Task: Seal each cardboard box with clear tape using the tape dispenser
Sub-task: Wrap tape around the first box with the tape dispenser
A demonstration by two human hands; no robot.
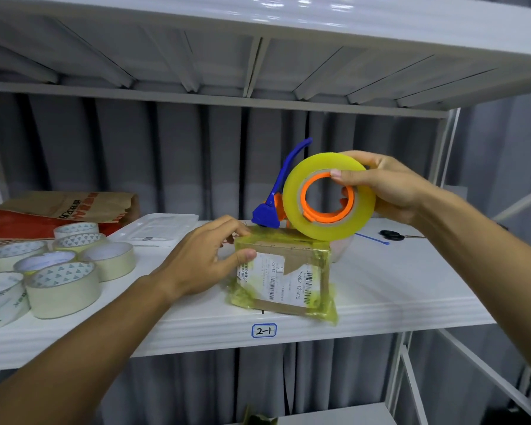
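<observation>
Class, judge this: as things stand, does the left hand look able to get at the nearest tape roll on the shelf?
Probably yes. The left hand only steadies the cardboard box, and nothing stands between it and the nearest tape roll on the shelf.

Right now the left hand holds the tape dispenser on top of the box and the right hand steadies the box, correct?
Hands are swapped. In the head view the right hand holds the tape dispenser on top of the box, and the left hand steadies the box.
</observation>
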